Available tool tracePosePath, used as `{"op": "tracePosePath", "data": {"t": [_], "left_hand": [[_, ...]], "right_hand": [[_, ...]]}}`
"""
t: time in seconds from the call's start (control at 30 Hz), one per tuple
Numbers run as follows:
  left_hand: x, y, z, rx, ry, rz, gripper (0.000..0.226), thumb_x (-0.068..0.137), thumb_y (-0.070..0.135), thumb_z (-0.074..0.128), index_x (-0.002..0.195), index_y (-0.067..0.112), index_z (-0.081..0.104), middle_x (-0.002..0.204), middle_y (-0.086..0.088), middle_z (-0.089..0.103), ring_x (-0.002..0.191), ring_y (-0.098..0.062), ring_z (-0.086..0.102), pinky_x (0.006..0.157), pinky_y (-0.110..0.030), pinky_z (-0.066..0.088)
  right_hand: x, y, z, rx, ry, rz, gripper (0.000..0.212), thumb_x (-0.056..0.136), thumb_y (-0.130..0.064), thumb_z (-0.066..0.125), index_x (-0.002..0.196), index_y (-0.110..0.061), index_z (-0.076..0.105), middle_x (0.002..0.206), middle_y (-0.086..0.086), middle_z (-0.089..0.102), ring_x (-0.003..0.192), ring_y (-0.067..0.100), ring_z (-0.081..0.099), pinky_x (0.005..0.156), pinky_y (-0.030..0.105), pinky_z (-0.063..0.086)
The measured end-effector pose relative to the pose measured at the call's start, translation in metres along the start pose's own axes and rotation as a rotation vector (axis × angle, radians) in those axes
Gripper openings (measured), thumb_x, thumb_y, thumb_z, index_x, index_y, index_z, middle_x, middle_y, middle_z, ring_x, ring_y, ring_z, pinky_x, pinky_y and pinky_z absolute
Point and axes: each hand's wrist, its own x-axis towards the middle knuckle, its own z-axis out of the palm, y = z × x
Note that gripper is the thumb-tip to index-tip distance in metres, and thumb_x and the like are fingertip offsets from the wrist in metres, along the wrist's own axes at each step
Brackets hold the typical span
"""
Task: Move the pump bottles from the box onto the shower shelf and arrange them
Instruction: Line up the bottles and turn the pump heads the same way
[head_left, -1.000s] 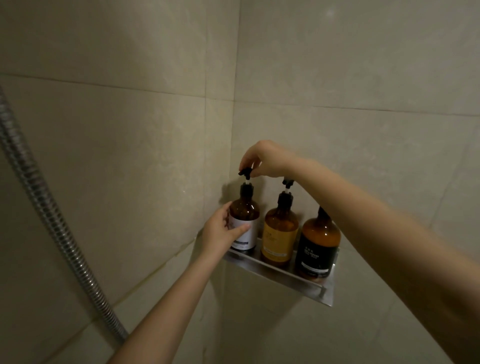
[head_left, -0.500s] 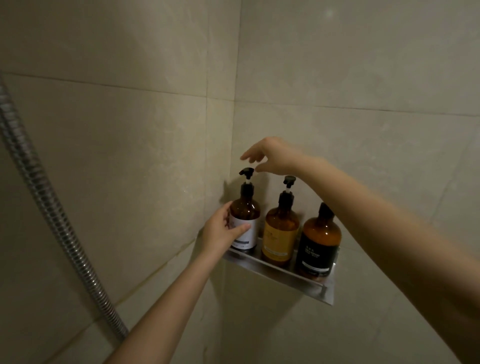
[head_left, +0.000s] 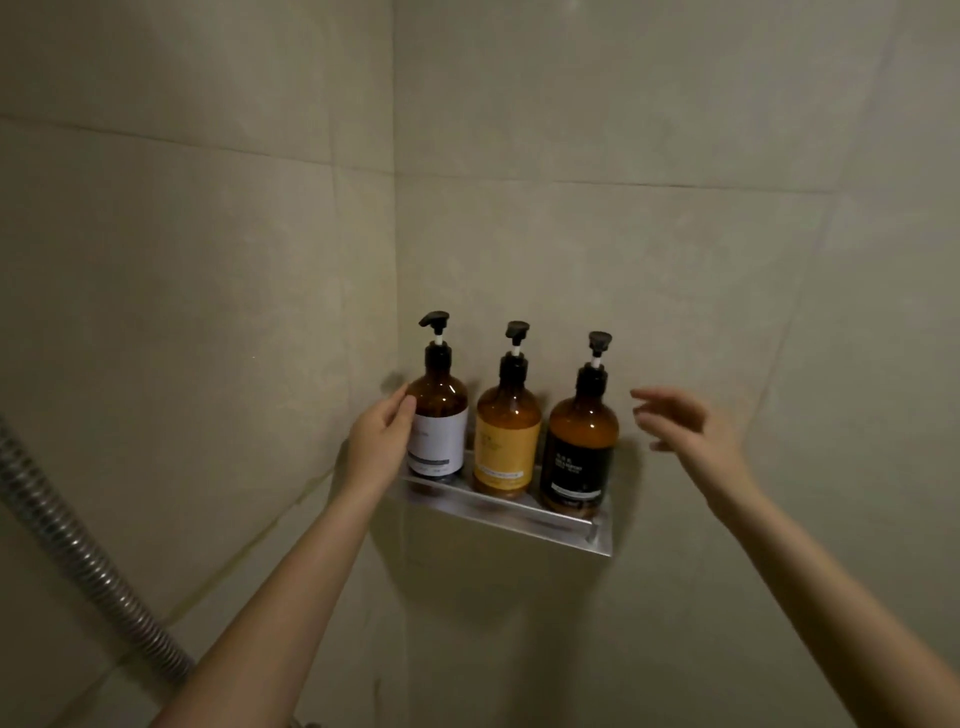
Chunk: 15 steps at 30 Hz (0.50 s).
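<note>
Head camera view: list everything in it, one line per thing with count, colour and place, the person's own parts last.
White-label bottle: one, amber with black pump, left end of shelf.
Yellow-label bottle: one, amber with black pump, middle of shelf.
Black-label bottle: one, amber with black pump, right end of shelf.
Shelf: one, silver metal, in the wall corner.
Shower hose: one, silver, lower left.
Wall tiles: beige, all around.
Left hand: one, touching the white-label bottle's side.
Right hand: one, open, right of the black-label bottle, apart from it.
</note>
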Motion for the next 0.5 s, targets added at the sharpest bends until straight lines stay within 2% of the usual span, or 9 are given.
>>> {"op": "tracePosePath", "data": {"t": [0.03,0.1,0.17,0.23,0.33,0.5], "left_hand": [[0.001,-0.001,0.001,-0.022,0.003,-0.01,0.037,0.094,0.028,0.048,0.129,0.019,0.056,0.123,0.0,0.063,0.11,-0.01,0.054,0.088,-0.024,0.04],[0.004,-0.001,0.004,-0.109,-0.01,-0.043,0.036,0.093,0.024,0.051,0.128,0.016,0.057,0.119,-0.003,0.065,0.109,-0.015,0.058,0.088,-0.027,0.044],[0.005,0.001,0.007,-0.204,-0.047,-0.089,0.036,0.091,0.019,0.054,0.127,0.014,0.057,0.119,-0.008,0.065,0.106,-0.016,0.061,0.091,-0.029,0.046],[0.005,0.004,0.008,-0.268,-0.067,-0.125,0.037,0.091,0.017,0.055,0.127,0.013,0.057,0.121,-0.011,0.064,0.103,-0.013,0.06,0.093,-0.029,0.046],[0.002,0.006,0.009,-0.329,-0.057,-0.164,0.038,0.091,0.015,0.054,0.129,0.011,0.055,0.126,-0.011,0.062,0.113,-0.018,0.058,0.102,-0.037,0.044],[-0.004,0.011,0.009,-0.347,-0.046,-0.162,0.042,0.09,0.015,0.056,0.131,0.01,0.052,0.125,-0.007,0.061,0.107,-0.012,0.057,0.101,-0.033,0.044]], "right_hand": [[-0.006,0.008,0.003,-0.024,-0.055,0.058,0.025,0.083,-0.016,0.065,0.101,-0.033,0.063,0.101,0.006,0.066,0.096,0.022,0.063,0.068,0.025,0.048],[-0.012,0.017,0.012,-0.058,-0.135,0.142,0.039,0.081,-0.018,0.069,0.117,-0.025,0.057,0.111,0.008,0.063,0.099,0.021,0.061,0.071,0.026,0.049],[-0.012,0.019,0.022,-0.06,-0.164,0.181,0.053,0.077,-0.017,0.073,0.125,-0.022,0.051,0.117,0.007,0.06,0.103,0.022,0.06,0.079,0.032,0.052],[-0.011,0.018,0.029,-0.091,-0.146,0.185,0.061,0.075,-0.019,0.075,0.129,-0.021,0.047,0.119,0.003,0.058,0.106,0.022,0.058,0.087,0.037,0.052],[-0.01,0.019,0.032,-0.112,-0.118,0.191,0.063,0.074,-0.02,0.076,0.13,-0.018,0.047,0.123,0.006,0.057,0.108,0.024,0.058,0.089,0.04,0.052],[-0.01,0.019,0.036,-0.099,-0.133,0.159,0.061,0.077,-0.018,0.074,0.131,-0.017,0.046,0.122,0.006,0.059,0.106,0.022,0.059,0.083,0.032,0.052]]}}
